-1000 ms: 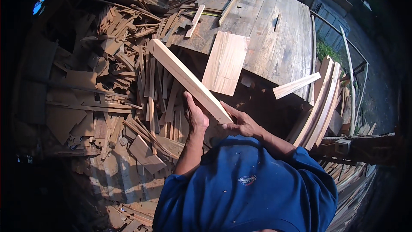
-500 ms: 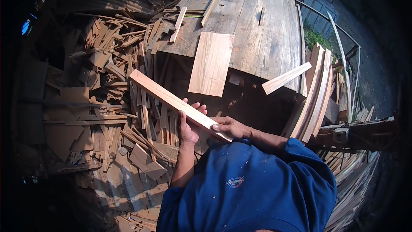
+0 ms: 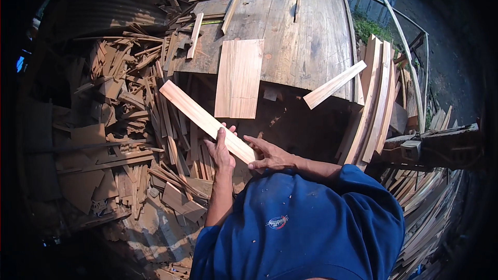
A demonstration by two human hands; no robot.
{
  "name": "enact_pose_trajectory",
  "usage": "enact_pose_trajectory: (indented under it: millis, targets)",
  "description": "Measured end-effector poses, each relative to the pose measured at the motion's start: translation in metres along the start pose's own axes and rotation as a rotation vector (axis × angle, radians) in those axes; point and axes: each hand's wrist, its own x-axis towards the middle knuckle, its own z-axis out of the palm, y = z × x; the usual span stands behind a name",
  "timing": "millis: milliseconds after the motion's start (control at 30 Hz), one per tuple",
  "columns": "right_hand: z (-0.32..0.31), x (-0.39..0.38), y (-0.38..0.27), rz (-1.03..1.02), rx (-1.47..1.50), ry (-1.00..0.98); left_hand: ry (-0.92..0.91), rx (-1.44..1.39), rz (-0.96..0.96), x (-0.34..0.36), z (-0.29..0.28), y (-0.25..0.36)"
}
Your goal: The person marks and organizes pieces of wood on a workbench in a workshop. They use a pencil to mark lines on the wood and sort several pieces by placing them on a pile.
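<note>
One pale board [image 3: 194,110] slants in front of the blue shirt [image 3: 311,218], near the wooden table [image 3: 311,36], gripped by the left hand [image 3: 222,151] around its lower half and the right hand [image 3: 273,157] at its near end, a spread that should steady it if neither loosens.

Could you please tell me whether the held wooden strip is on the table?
Off it: the left hand and right hand hold the wooden strip clear of the table.

Hard sunlight, deep shadows, black fisheye rim, bent edges.
</note>
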Motion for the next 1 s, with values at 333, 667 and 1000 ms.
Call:
enact_pose_trajectory:
  millis: [333,667,1000]
  targets:
    - [-0.009,-0.005,0.018,-0.113,0.435,0.374,-0.35,0.295,0.018,0.011,0.056,-0.068]
    - [-0.032,-0.024,0.022,0.076,0.437,0.582,-0.534,0.341,-0.092,0.025,0.087,-0.106]
    - [-0.08,0.005,0.088,0.213,0.523,0.604,-0.477,0.766,-0.229,0.068,0.049,-0.107]
